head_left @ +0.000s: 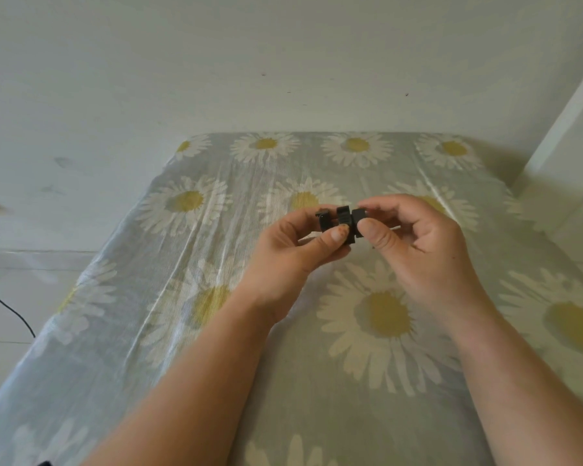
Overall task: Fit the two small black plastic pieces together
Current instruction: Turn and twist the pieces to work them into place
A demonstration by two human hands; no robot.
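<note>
Left hand [303, 243] and right hand [414, 240] each pinch a black plastic piece [337, 223], mating at 12 o'clock; pressing them home seems next.

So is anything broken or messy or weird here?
Nothing looks broken or spilled. The left hand and right hand hold the black plastic pieces above the table. The daisy tablecloth is only creased, with long folds running down its left half. A thin black cable trails past the table's left side.
</note>
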